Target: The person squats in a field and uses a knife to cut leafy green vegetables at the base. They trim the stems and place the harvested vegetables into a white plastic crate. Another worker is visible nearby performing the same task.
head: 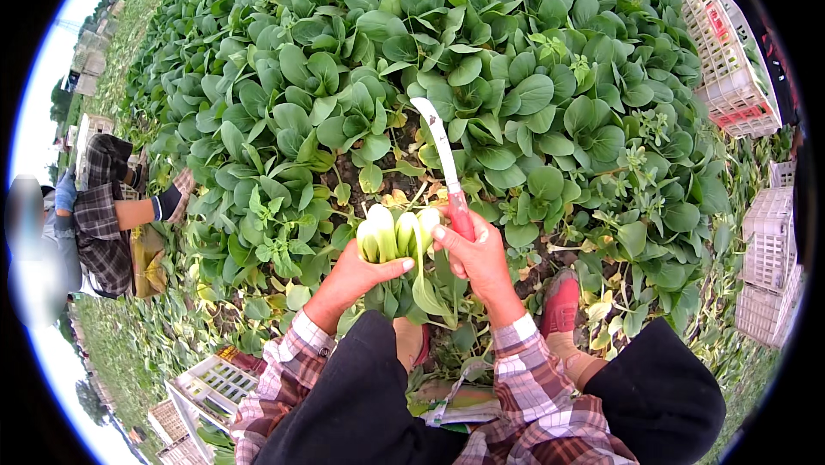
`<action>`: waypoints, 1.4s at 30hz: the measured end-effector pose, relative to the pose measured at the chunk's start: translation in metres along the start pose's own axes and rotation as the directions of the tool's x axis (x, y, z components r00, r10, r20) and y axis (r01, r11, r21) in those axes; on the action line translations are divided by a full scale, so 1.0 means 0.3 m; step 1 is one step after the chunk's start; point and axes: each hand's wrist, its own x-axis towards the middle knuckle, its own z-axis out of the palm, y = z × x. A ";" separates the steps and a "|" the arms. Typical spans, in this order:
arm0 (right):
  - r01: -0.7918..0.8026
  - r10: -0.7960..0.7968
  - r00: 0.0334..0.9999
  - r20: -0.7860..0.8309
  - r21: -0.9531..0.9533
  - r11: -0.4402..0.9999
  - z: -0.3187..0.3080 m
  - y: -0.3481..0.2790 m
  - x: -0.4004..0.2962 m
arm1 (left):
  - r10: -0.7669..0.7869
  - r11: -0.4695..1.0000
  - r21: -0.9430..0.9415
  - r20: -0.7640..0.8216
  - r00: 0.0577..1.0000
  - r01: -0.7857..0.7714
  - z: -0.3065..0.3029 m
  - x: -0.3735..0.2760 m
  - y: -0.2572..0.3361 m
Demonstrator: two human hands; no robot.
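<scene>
My left hand point(364, 275) is closed around a bunch of bok choy point(390, 236), its pale stem bases up and its leaves hanging down between my knees. My right hand point(474, 252) grips the red handle of a sickle point(441, 143), whose curved pale blade points up and away from me. The thumb and fingers of my right hand also touch the right side of the bunch, where one leaf stalk point(420, 265) bends down. Just beyond both hands are bare soil and yellowed leaves point(394, 199).
Dense bok choy plants point(451, 46) stand ahead. Plastic crates are at the right point(731, 59), point(767, 239) and lower left point(216, 381). Another person point(103, 220) sits at the left. My red shoe point(561, 300) rests among cut leaves.
</scene>
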 end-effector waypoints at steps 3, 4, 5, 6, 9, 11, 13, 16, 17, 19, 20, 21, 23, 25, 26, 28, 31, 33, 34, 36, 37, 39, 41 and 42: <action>0.156 -0.177 0.974 -0.139 -0.149 0.976 -0.023 0.018 -0.013 | -0.029 0.999 -0.044 -0.010 1.000 0.028 0.015 0.029 -0.032; 0.193 -0.227 0.965 -0.133 -0.229 0.954 -0.020 0.040 -0.012 | -0.027 0.999 -0.037 -0.024 0.999 0.026 0.023 0.034 -0.039; 0.228 -0.276 0.953 -0.123 -0.308 0.924 -0.010 0.064 -0.010 | -0.025 0.999 -0.030 -0.039 0.999 0.024 0.027 0.040 -0.049; 0.170 -0.245 0.961 -0.125 -0.431 0.886 0.028 0.045 -0.022 | -0.012 1.000 -0.016 -0.053 0.999 0.012 0.012 0.047 -0.085; 0.205 -0.385 0.906 -0.174 -0.616 0.761 0.030 0.093 0.001 | 0.076 0.966 0.253 -0.049 0.996 -0.061 -0.003 0.062 -0.124; 0.074 -0.299 0.919 -0.256 -0.635 0.769 -0.041 0.097 0.002 | 0.344 0.420 0.879 0.075 0.936 -0.225 -0.003 0.067 -0.041; 0.027 -0.316 0.902 -0.296 -0.690 0.723 -0.099 0.128 0.000 | 0.522 0.002 0.977 0.182 0.833 -0.215 -0.060 0.112 -0.005; -0.016 -0.247 0.934 -0.256 -0.723 0.690 -0.150 0.132 0.005 | 0.412 -0.283 0.925 0.357 0.838 -0.255 -0.082 0.231 0.070; 0.035 -0.284 0.935 -0.214 -0.739 0.673 -0.152 0.131 0.014 | 0.300 -0.410 0.867 0.421 0.856 -0.282 -0.065 0.295 0.092; 0.157 -0.333 0.938 -0.097 -0.738 0.656 -0.104 0.165 0.052 | 0.090 -0.721 0.632 0.493 0.865 -0.285 -0.076 0.375 0.180; 0.062 -0.186 0.978 -0.090 -0.730 0.680 -0.061 0.140 0.069 | 0.020 -0.799 0.561 0.385 0.923 -0.217 -0.134 0.422 0.180; 0.085 -0.226 0.968 -0.107 -0.710 0.699 -0.043 0.157 0.093 | 0.024 -0.841 0.517 0.333 0.943 -0.161 -0.175 0.462 0.197; 0.159 -0.308 0.949 -0.064 -0.746 0.646 -0.019 0.194 0.148 | -0.001 -0.870 0.469 0.308 0.951 -0.153 -0.263 0.507 0.202; 0.175 -0.333 0.942 -0.050 -0.772 0.610 -0.015 0.221 0.202 | -0.022 -0.858 0.479 0.324 0.946 -0.185 -0.268 0.494 0.192; 0.151 -0.308 0.950 -0.055 -0.781 0.606 -0.005 0.228 0.232 | 0.006 -0.855 0.484 0.370 0.929 -0.188 -0.281 0.478 0.179; 0.063 -0.216 0.973 -0.082 -0.806 0.589 0.028 0.233 0.286 | 0.070 -0.844 0.511 0.403 0.913 -0.161 -0.316 0.457 0.144; 0.074 -0.261 0.963 -0.068 -0.864 0.497 0.032 0.241 0.376 | 0.143 -0.826 0.554 0.384 0.912 -0.104 -0.340 0.461 0.114; 0.184 -0.408 0.911 -0.056 -0.831 0.525 0.016 0.272 0.422 | 0.130 -0.822 0.559 0.369 0.920 -0.108 -0.343 0.466 0.120; 0.195 -0.415 0.908 -0.055 -0.821 0.537 0.011 0.284 0.438 | 0.137 -0.819 0.562 0.386 0.912 -0.114 -0.356 0.472 0.107; 0.248 -0.473 0.879 -0.057 -0.793 0.556 0.008 0.310 0.451 | 0.112 -0.838 0.530 0.392 0.913 -0.125 -0.363 0.458 0.076; 0.268 -0.458 0.885 -0.080 -0.717 0.643 0.010 0.322 0.446 | 0.098 -0.847 0.514 0.395 0.913 -0.132 -0.366 0.452 0.058; 0.292 -0.415 0.901 -0.124 -0.535 0.793 0.018 0.339 0.428 | 0.093 -0.856 0.504 0.370 0.925 -0.115 -0.380 0.447 0.027; 0.324 -0.438 0.896 -0.079 -0.558 0.764 0.014 0.337 0.415 | 0.088 -0.856 0.509 0.319 0.944 -0.092 -0.397 0.438 -0.005; 0.358 -0.470 0.882 -0.031 -0.604 0.712 0.027 0.316 0.419 | 0.088 -0.851 0.518 0.307 0.948 -0.089 -0.410 0.425 -0.016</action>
